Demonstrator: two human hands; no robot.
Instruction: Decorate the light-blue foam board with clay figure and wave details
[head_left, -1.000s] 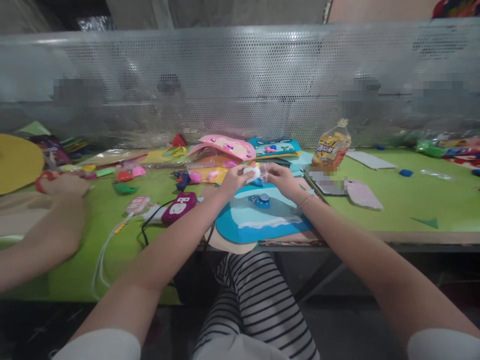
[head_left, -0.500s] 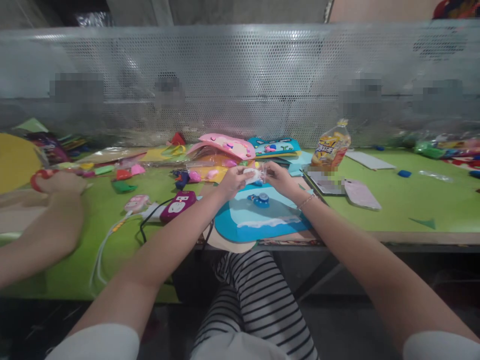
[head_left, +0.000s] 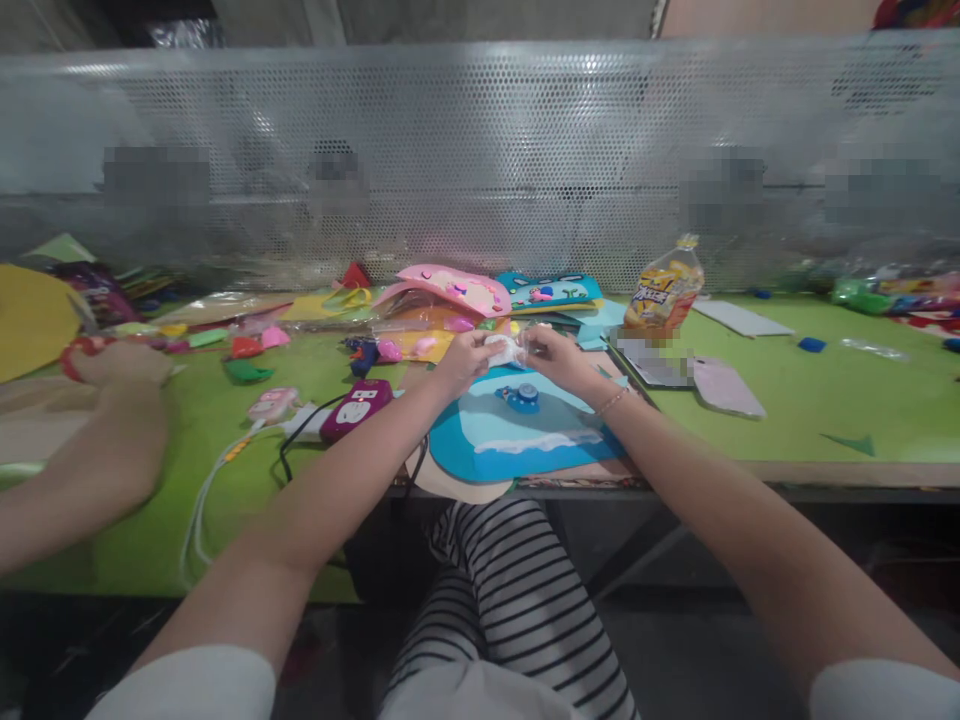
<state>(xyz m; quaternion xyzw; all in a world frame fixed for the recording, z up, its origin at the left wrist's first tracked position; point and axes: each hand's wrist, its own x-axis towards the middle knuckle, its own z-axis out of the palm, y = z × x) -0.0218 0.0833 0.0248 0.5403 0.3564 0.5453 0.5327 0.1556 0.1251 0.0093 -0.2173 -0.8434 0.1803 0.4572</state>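
Sitting near your blue card (head_left: 517,430) are a purple box (head_left: 360,410), left, and a snack bag (head_left: 664,288), right. Your left hand (head_left: 460,365) and right hand (head_left: 561,360), fingers nearly closed, pinch a clear-wrapped white lump (head_left: 505,350) at the card's far edge.

The arms (head_left: 337,490) are pointing forward and inward. The left hand (head_left: 463,364) is pinching with bent fingers (head_left: 475,343), and the right hand (head_left: 558,358), just beside, is pinching also.

I can pass over the green tabletop (head_left: 825,395) at frame right, snack bag (head_left: 664,285) obstructing right of center, perforated panel (head_left: 480,130) barring the top, left hand (head_left: 461,365) and right hand (head_left: 562,358) blocking center, co-worker's hand (head_left: 127,366) far left
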